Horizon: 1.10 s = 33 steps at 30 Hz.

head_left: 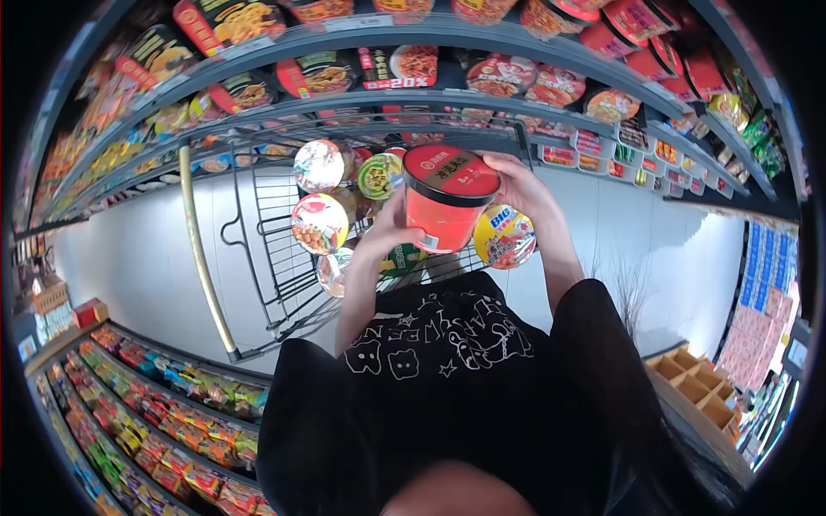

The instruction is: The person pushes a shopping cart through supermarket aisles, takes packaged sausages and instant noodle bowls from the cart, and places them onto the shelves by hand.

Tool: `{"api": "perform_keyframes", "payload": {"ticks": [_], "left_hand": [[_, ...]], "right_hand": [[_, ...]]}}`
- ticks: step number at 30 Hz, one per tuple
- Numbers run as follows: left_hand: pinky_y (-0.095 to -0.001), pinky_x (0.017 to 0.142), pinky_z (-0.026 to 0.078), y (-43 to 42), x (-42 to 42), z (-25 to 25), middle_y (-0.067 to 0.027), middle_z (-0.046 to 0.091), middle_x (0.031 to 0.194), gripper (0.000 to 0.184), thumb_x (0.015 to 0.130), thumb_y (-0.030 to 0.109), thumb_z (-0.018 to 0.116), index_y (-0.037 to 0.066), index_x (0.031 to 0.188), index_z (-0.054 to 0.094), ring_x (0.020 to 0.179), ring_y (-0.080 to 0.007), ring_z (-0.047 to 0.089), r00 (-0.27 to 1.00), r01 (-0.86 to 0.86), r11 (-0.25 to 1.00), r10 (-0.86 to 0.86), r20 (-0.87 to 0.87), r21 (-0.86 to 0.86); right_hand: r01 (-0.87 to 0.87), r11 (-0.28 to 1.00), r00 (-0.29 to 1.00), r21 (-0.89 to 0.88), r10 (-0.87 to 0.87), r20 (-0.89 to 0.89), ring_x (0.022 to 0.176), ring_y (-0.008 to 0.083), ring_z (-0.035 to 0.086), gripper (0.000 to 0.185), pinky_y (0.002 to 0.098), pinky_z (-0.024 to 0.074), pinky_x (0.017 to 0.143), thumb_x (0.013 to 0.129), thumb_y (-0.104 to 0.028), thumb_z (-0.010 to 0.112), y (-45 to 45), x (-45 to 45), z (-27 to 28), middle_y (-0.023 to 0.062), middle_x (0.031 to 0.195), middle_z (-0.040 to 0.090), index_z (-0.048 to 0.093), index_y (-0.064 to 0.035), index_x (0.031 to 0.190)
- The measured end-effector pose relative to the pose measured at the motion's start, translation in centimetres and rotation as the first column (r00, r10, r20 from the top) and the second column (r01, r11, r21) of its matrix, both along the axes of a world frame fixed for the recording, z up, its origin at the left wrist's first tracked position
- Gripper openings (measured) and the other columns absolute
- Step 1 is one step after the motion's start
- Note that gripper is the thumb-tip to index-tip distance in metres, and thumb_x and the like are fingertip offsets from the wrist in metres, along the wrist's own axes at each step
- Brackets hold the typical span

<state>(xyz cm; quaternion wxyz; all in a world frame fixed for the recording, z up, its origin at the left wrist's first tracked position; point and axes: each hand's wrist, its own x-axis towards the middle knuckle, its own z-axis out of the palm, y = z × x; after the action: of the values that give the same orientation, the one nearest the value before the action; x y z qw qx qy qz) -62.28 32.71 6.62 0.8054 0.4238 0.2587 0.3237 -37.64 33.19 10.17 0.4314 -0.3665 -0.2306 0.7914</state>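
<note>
Between my two hands I hold a large red tub of instant food (443, 219) with a black rim and a red printed lid, tilted so that the lid faces up toward me. My left hand (387, 230) grips its left side, the thumb across the front near the barcode. Around the right upper edge curls my right hand (514, 182), its fingers partly hidden behind the tub. Below it stands a wire shopping cart (274, 249) with several instant noodle cups in it, among them a white-and-red cup (319, 225), a green-lidded cup (379, 176) and a yellow cup (505, 237).
Shelves (370, 24) of boxed and bowl noodles curve across the far side. The cart's yellowish handle (206, 258) is on the left. Lower left is a rack of packaged snacks (172, 413); at right stand a wooden divided box (695, 383) and stacked blue cartons (766, 267).
</note>
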Motion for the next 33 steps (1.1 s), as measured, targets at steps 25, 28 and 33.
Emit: {"api": "perform_keyframes", "payload": {"ticks": [25, 28, 33], "left_hand": [[-0.0324, 0.096, 0.028, -8.5, -1.6, 8.2, -0.0126, 0.032, 0.126, 0.086, 0.067, 0.037, 0.064, -0.001, 0.129, 0.018, 0.116, -0.0209, 0.035, 0.888, -0.452, 0.847, 0.457, 0.050, 0.278], [-0.0325, 0.096, 0.029, -8.4, -0.8, 9.0, -0.0132, 0.030, 0.127, 0.081, 0.069, 0.018, 0.063, -0.001, 0.131, 0.015, 0.117, -0.0218, 0.034, 0.872, -0.470, 0.798, 0.485, 0.059, 0.377], [-0.0305, 0.087, 0.038, -7.4, -0.9, 8.1, -0.0154, 0.032, 0.128, 0.060, 0.081, 0.008, 0.050, 0.001, 0.131, 0.018, 0.110, -0.0228, 0.044, 0.846, -0.455, 0.790, 0.528, -0.076, 0.411]], "right_hand": [[0.231, 0.786, 0.933, 0.574, -0.346, 0.098, 0.095, 0.0119, 0.047, 0.056, 0.0243, 0.0381, 0.081, 0.073, -0.011, 0.063, -7.6, -9.5, 8.8, 0.0077, 0.107, 0.044, 0.031, -0.0053, 0.119], [0.113, 0.758, 0.911, 0.642, -0.336, 0.237, 0.105, 0.0150, 0.042, 0.076, 0.0270, 0.0355, 0.086, 0.062, -0.009, 0.068, -7.4, -9.5, 8.8, 0.0075, 0.113, 0.035, 0.021, -0.0098, 0.122], [0.193, 0.668, 0.776, 0.719, -0.552, 0.304, 0.096, 0.0178, 0.049, 0.075, 0.0293, 0.0453, 0.079, 0.062, -0.007, 0.072, 0.1, -7.7, 10.3, 0.0139, 0.106, 0.043, 0.019, -0.0083, 0.116]]}}
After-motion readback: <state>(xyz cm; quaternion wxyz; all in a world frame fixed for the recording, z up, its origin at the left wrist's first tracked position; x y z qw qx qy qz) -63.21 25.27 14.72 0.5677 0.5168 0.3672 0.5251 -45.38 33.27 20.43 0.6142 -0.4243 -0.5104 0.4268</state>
